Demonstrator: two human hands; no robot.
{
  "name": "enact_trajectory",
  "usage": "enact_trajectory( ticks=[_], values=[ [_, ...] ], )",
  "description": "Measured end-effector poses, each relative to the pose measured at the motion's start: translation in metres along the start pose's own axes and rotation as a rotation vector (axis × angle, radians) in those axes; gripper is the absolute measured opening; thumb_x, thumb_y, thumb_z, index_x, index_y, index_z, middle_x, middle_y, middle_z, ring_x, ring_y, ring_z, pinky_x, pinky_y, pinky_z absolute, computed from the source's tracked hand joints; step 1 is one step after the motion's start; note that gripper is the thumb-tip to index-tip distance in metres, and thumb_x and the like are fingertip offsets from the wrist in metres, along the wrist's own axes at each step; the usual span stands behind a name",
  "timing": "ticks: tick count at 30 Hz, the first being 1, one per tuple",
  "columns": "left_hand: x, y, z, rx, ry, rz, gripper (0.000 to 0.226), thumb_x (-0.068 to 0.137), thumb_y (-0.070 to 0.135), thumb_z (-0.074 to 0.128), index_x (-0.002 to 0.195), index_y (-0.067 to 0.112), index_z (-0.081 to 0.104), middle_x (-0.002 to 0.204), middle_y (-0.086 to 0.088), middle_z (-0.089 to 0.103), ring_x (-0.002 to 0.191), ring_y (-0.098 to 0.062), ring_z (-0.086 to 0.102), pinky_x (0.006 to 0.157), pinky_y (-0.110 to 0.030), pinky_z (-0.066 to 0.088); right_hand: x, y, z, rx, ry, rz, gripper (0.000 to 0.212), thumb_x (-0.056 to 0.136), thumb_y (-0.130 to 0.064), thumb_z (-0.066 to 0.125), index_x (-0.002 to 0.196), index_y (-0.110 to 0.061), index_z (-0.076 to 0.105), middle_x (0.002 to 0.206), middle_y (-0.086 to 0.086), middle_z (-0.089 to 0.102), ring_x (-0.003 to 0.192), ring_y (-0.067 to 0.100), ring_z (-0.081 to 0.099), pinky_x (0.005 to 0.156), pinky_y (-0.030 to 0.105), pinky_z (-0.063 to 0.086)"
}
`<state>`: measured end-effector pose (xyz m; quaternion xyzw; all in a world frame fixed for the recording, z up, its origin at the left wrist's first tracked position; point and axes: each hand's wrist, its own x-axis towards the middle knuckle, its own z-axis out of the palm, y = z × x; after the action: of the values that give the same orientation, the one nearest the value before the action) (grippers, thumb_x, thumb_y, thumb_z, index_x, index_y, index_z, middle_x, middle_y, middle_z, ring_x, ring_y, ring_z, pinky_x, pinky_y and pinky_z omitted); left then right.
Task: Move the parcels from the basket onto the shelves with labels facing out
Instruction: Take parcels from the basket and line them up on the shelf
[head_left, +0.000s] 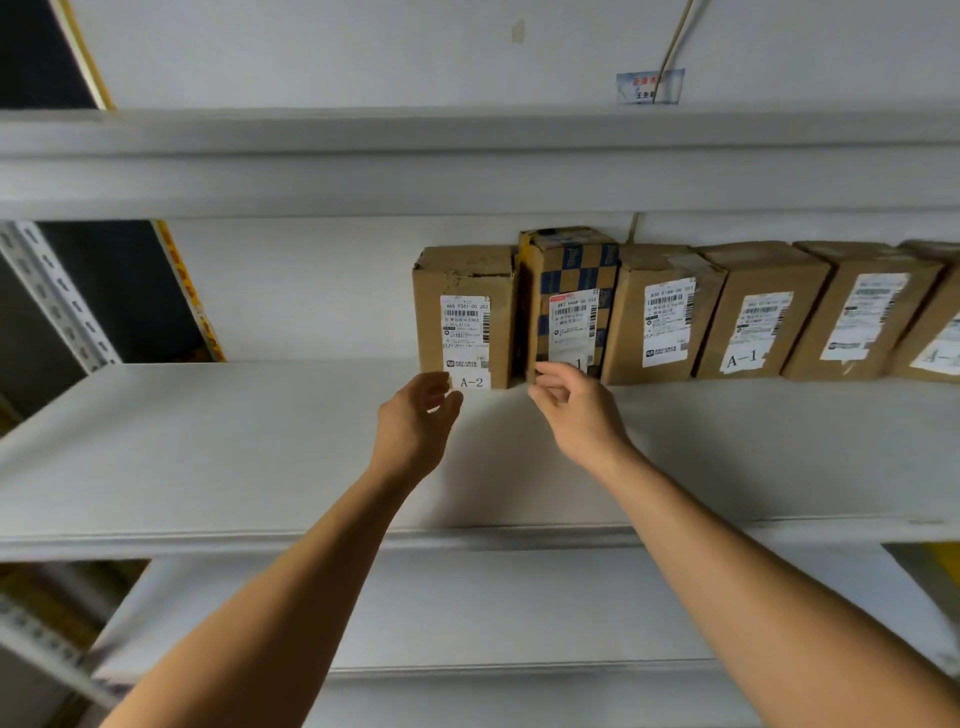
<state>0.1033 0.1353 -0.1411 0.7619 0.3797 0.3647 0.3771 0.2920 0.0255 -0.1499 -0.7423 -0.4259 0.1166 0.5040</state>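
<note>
Several brown cardboard parcels stand in a row at the back of the white shelf, labels facing out. The leftmost parcel carries an "A-2" tag. Beside it on the right stands a parcel with blue checkered tape. My left hand hovers just in front of the A-2 parcel's lower left corner, fingers loosely curled and holding nothing. My right hand is at the foot of the checkered parcel, fingertips at its lower edge, with nothing gripped. The basket is out of view.
More labelled parcels run on to the right edge of the shelf. A higher shelf board hangs overhead and a lower one lies beneath. A perforated metal upright stands at the left.
</note>
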Motion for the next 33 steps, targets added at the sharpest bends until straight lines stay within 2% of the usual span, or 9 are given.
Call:
enact_trajectory(
  ticks=[2, 5, 11, 20, 23, 26, 28, 31, 33],
  values=[
    [-0.015, 0.012, 0.011, -0.016, -0.037, 0.037, 0.036, 0.100, 0.025, 0.071, 0.134, 0.013, 0.068, 0.125, -0.001, 0.074, 0.113, -0.013, 0.071, 0.101, -0.030, 0.056, -0.019, 0.003, -0.016, -0.029, 0.011, -0.029, 0.036, 0.104, -0.023, 0.067, 0.140, -0.020, 0.064, 0.128, -0.001, 0.071, 0.115, 0.008, 0.065, 0.093, 0.011, 0.046],
    [-0.034, 0.032, 0.032, -0.008, -0.129, 0.103, 0.039, 0.100, 0.027, 0.071, 0.137, 0.015, 0.066, 0.126, 0.000, 0.074, 0.113, -0.013, 0.071, 0.101, -0.031, 0.057, -0.051, 0.011, -0.044, -0.098, 0.068, -0.047, 0.037, 0.104, -0.022, 0.067, 0.140, -0.019, 0.064, 0.132, -0.002, 0.070, 0.119, 0.010, 0.065, 0.102, 0.022, 0.052],
    [-0.068, 0.072, 0.085, 0.006, -0.325, 0.270, 0.043, 0.101, 0.030, 0.070, 0.142, 0.016, 0.063, 0.134, -0.001, 0.071, 0.120, -0.015, 0.069, 0.104, -0.032, 0.055, -0.125, 0.028, -0.115, -0.217, 0.251, 0.046, 0.038, 0.103, -0.024, 0.067, 0.140, -0.017, 0.065, 0.135, -0.002, 0.070, 0.123, 0.010, 0.065, 0.107, 0.029, 0.052],
    [-0.185, 0.118, 0.176, -0.057, -0.657, 0.500, 0.040, 0.101, 0.024, 0.070, 0.139, 0.013, 0.066, 0.131, -0.001, 0.071, 0.118, -0.016, 0.067, 0.100, -0.014, 0.043, -0.301, 0.059, -0.200, -0.304, 0.511, 0.413, 0.037, 0.105, -0.026, 0.064, 0.141, -0.022, 0.064, 0.137, -0.007, 0.067, 0.123, 0.009, 0.063, 0.110, 0.029, 0.050],
    [-0.241, 0.133, 0.210, -0.042, -0.811, 0.511, 0.040, 0.101, 0.027, 0.070, 0.139, 0.016, 0.066, 0.133, 0.000, 0.070, 0.121, -0.017, 0.066, 0.104, -0.018, 0.043, -0.371, 0.075, -0.222, -0.343, 0.595, 0.533, 0.035, 0.104, -0.031, 0.066, 0.138, -0.025, 0.066, 0.134, -0.007, 0.070, 0.121, 0.012, 0.066, 0.110, 0.037, 0.053],
    [-0.301, 0.147, 0.244, -0.015, -0.948, 0.571, 0.038, 0.100, 0.029, 0.071, 0.136, 0.019, 0.067, 0.130, 0.001, 0.072, 0.117, -0.017, 0.067, 0.103, -0.022, 0.045, -0.444, 0.089, -0.243, -0.417, 0.640, 0.686, 0.039, 0.105, -0.033, 0.064, 0.142, -0.020, 0.062, 0.138, 0.002, 0.069, 0.125, 0.019, 0.066, 0.107, 0.032, 0.051],
    [-0.343, 0.151, 0.268, 0.015, -1.058, 0.597, 0.041, 0.100, 0.034, 0.069, 0.139, 0.023, 0.065, 0.133, 0.003, 0.071, 0.120, -0.016, 0.066, 0.103, -0.023, 0.044, -0.495, 0.101, -0.251, -0.417, 0.655, 0.778, 0.041, 0.105, -0.031, 0.062, 0.144, -0.018, 0.060, 0.139, 0.005, 0.068, 0.124, 0.023, 0.066, 0.102, 0.036, 0.053],
    [-0.409, 0.153, 0.305, 0.074, -1.219, 0.600, 0.047, 0.100, 0.041, 0.067, 0.145, 0.030, 0.060, 0.141, 0.007, 0.066, 0.129, -0.017, 0.062, 0.106, -0.025, 0.044, -0.574, 0.123, -0.261, -0.354, 0.725, 0.904, 0.040, 0.105, -0.035, 0.061, 0.143, -0.022, 0.061, 0.140, 0.000, 0.067, 0.123, 0.020, 0.065, 0.101, 0.035, 0.053],
    [-0.455, 0.156, 0.328, 0.113, -1.315, 0.614, 0.049, 0.101, 0.044, 0.065, 0.148, 0.034, 0.056, 0.144, 0.009, 0.062, 0.133, -0.017, 0.058, 0.111, -0.034, 0.046, -0.625, 0.138, -0.268, -0.305, 0.762, 0.981, 0.039, 0.106, -0.036, 0.061, 0.143, -0.023, 0.060, 0.139, -0.001, 0.067, 0.124, 0.019, 0.064, 0.102, 0.036, 0.053]
  ],
)
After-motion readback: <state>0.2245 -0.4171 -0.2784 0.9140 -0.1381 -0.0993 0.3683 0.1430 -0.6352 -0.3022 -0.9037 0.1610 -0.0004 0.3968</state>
